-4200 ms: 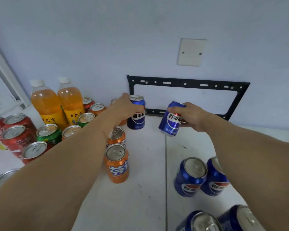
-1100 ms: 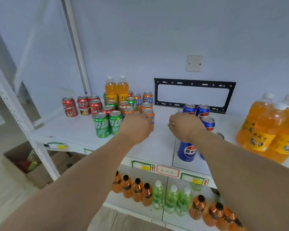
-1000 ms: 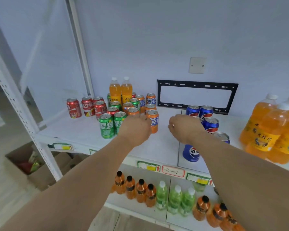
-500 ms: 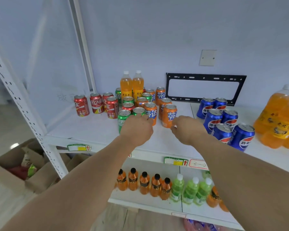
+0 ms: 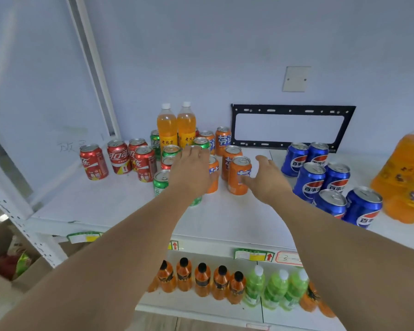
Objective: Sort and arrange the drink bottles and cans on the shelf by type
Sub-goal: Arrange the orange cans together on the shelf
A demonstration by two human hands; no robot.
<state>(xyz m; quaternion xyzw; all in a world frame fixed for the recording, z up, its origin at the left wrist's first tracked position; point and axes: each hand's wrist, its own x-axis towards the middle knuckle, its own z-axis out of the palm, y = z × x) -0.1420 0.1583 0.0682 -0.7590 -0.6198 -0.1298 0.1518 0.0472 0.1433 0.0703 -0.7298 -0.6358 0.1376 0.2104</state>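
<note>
Four red cans (image 5: 116, 159), six blue cans (image 5: 325, 180), two tall orange bottles (image 5: 176, 127)

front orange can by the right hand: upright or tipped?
Upright: the front orange drink can stands on the white shelf, silver top up.

A pale blue-grey wall (image 5: 225, 44) is seen behind a white shelving unit. A blank white cover plate (image 5: 296, 79) is fixed to the wall, and a black metal bracket frame (image 5: 292, 108) is mounted below it. A perforated white upright (image 5: 17, 218) stands at the left, with open cardboard boxes (image 5: 3, 271) on the floor beside it. The lighting is soft and even.
</note>
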